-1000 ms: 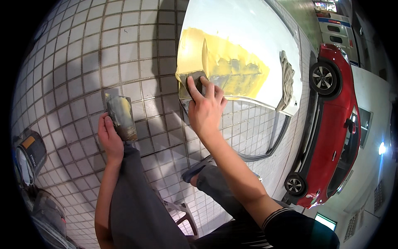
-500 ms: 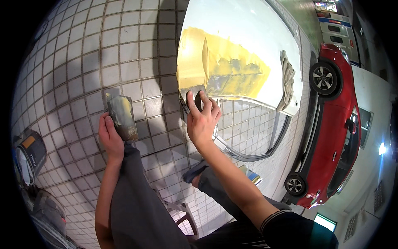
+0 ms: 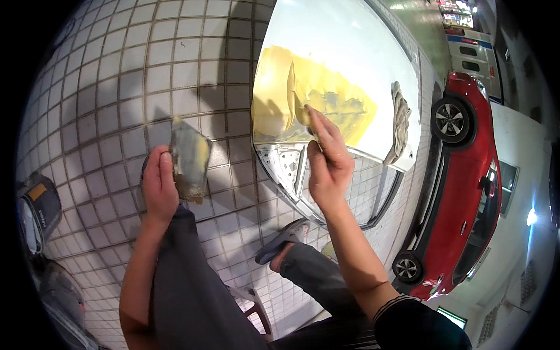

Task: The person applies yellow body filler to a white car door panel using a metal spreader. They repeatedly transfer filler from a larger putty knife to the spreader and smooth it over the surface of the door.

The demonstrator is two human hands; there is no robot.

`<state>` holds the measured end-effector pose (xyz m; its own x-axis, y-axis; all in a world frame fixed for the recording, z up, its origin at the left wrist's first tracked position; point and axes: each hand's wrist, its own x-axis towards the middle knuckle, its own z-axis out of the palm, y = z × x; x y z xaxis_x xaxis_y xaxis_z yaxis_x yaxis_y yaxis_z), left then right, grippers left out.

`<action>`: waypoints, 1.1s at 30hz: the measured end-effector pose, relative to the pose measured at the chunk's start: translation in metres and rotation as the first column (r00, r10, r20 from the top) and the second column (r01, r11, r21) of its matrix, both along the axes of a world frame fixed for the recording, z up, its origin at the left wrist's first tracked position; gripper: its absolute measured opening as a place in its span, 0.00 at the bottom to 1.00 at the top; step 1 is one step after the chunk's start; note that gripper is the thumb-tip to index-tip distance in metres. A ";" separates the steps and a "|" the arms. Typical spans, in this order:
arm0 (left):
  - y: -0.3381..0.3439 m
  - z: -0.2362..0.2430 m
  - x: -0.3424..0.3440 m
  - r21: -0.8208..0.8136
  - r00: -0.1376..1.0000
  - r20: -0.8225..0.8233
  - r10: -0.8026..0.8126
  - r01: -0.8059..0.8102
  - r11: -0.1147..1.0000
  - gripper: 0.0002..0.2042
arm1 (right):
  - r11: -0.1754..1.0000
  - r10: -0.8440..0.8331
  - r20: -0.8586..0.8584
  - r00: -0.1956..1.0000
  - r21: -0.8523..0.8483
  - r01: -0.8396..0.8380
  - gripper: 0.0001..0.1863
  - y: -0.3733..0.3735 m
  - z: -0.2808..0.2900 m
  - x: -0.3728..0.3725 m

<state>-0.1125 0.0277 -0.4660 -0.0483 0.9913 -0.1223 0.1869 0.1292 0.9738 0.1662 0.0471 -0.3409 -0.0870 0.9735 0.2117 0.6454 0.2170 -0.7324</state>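
Floor (image 3: 192, 70): square tiles, running between plate (image 3: 191, 157) and left edge of door (image 3: 326, 38). Car (image 3: 452, 192): red, well apart, past the door's right edge. Door: white, window frame toward the person. Filler (image 3: 273, 87): yellow, ridged, reaching left and near edges, grey patches showing. Rag (image 3: 400, 122): on door, near right edge. Left hand (image 3: 160, 186): gripping plate, yellow-smeared, off the door. Right hand (image 3: 332, 169): pinching spreader (image 3: 304, 118) over filler; from here, contact unclear.
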 end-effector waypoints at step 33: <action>-0.026 0.016 -0.031 0.194 0.993 -0.047 0.110 -0.099 0.976 0.10 | 0.809 -0.388 0.276 0.879 -0.356 0.469 0.08 -0.050 -0.080 -0.070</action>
